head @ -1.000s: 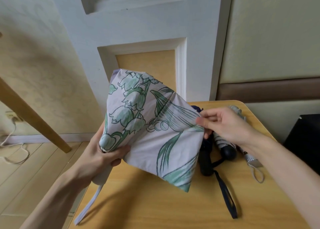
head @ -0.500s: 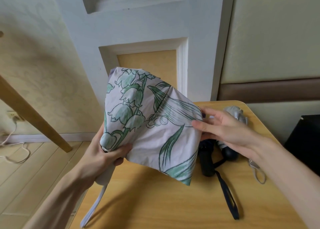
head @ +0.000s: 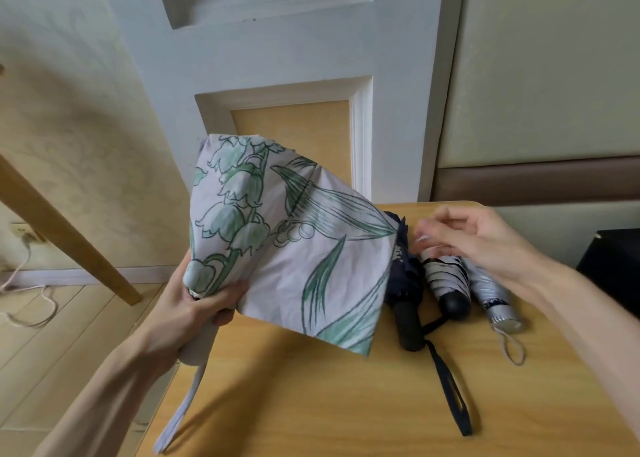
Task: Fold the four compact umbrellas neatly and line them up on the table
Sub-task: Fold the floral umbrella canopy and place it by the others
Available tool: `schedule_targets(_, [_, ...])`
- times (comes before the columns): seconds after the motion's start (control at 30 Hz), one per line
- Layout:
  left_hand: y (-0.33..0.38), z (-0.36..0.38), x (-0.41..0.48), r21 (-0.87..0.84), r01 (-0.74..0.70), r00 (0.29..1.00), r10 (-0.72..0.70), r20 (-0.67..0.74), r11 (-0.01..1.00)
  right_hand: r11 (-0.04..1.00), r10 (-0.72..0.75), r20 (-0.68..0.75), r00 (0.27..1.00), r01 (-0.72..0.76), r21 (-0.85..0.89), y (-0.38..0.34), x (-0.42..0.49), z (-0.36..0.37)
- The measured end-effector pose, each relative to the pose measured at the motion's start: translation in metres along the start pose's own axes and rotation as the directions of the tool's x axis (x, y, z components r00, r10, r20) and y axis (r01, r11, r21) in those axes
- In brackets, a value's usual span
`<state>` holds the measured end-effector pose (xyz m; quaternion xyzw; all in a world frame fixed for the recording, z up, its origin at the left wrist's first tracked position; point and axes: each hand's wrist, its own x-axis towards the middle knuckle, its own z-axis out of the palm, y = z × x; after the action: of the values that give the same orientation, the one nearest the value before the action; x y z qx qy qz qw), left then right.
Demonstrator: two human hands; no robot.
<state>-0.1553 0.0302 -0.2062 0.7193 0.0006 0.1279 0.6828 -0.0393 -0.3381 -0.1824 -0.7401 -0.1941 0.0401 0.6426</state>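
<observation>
Right hand (head: 485,245) has just let go of the floral umbrella (head: 294,248); half a second back it pinched the canopy's edge, now it hovers blurred, fingers loosely spread, holding nothing. Left hand (head: 197,304) stays clamped round the handle end, canopy hanging loose and unpleated above the table (head: 311,404). Navy umbrella (head: 405,294), striped umbrella (head: 446,280) and silver umbrella (head: 491,297) lie side by side behind. Judgement: this fourth one is mid-fold, flaps not yet gathered.

The loose pale floral umbrella canopy (head: 304,248) blocks my way leftward; three folded umbrellas (head: 446,283) crowd the yellow wooden table's (head: 346,404) far right; its near surface lies open.
</observation>
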Motion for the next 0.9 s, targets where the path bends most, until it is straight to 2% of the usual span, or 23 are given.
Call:
schedule_targets(0.13, [0.001,0.006,-0.002,-0.001,-0.002,1.0,0.002,0.021,1.0,0.993,0.051,0.178,0.983,-0.07,0.1,-0.003,-0.004,0.022])
schedule_targets(0.2, [0.0,0.007,-0.002,0.016,-0.004,0.999,0.003,0.032,1.0,0.981,0.081,0.194,0.978,-0.113,0.156,-0.002,-0.005,0.034])
schedule_targets(0.27, [0.0,0.006,-0.002,0.032,-0.007,0.999,0.005,0.041,0.999,0.984,0.098,0.19,0.977,-0.124,0.13,0.003,-0.004,0.038])
schedule_targets(0.37, [-0.001,0.004,-0.002,0.044,-0.015,0.998,0.012,0.055,0.999,0.996,0.047,0.081,0.996,-0.04,-0.084,0.007,-0.001,0.031])
schedule_targets(0.4, [-0.003,0.003,-0.002,0.041,-0.018,0.999,0.016,0.049,0.999,0.995,0.039,0.012,0.999,-0.038,-0.093,0.008,0.001,0.028])
schedule_targets(0.47, [-0.005,0.003,0.0,0.024,-0.016,0.999,0.015,0.045,1.0,0.997,0.062,-0.084,0.995,-0.058,0.056,0.009,0.003,0.024])
schedule_targets(0.53, [-0.007,0.004,0.001,0.009,-0.008,0.999,0.007,0.053,1.0,0.961,0.155,-0.04,0.987,-0.141,0.236,0.007,0.001,0.027])
schedule_targets(0.6, [-0.009,0.005,0.002,0.003,-0.003,0.998,0.003,0.07,1.0,0.931,0.248,0.067,0.966,-0.257,0.258,0.005,-0.003,0.037])
schedule_targets(0.67, [-0.01,0.007,0.002,0.005,-0.001,0.997,0.0,0.072,1.0,0.92,0.288,0.072,0.955,-0.297,0.256,0.007,-0.004,0.047])
schedule_targets(0.8, [-0.013,0.01,0.002,0.036,-0.002,0.999,0.0,0.047,0.999,0.934,0.252,-0.131,0.959,-0.205,0.292,0.002,-0.001,0.051])
schedule_targets(0.9, [-0.012,0.013,0.003,0.025,0.042,0.998,-0.043,0.043,0.999,0.942,0.13,-0.161,0.978,-0.072,0.328,-0.015,-0.001,0.047])
